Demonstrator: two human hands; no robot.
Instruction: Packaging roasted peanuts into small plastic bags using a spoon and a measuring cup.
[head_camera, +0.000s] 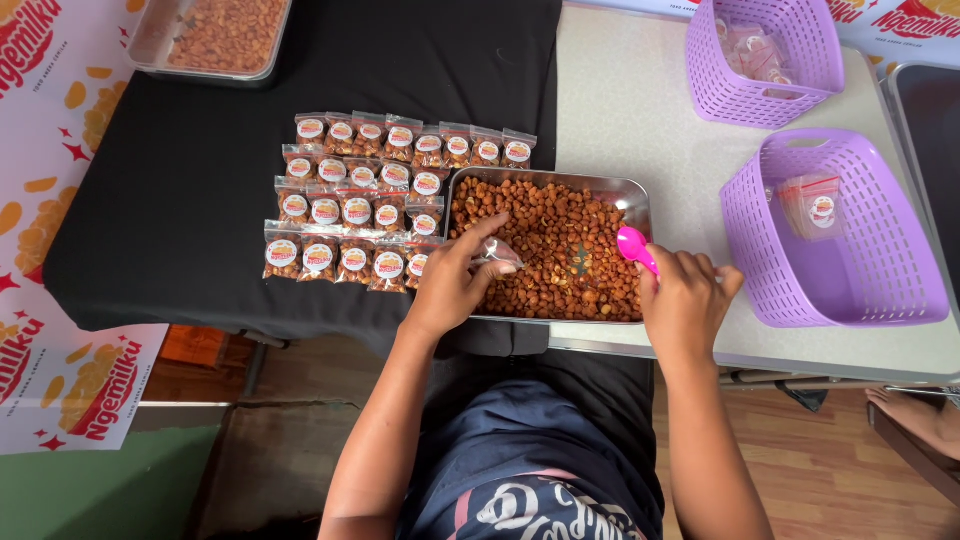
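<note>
Table (640, 120): small bag (500, 254) between left fingers (478, 238), over tray (630, 190).

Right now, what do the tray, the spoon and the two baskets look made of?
Tray: likely stainless steel, shiny grey rim with reflections. Spoon in the right hand: glossy pink plastic, apparently. Baskets: purple moulded plastic, slotted walls.

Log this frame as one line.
left hand: holds small clear bag | right hand: holds pink spoon | both over snack tray
</note>
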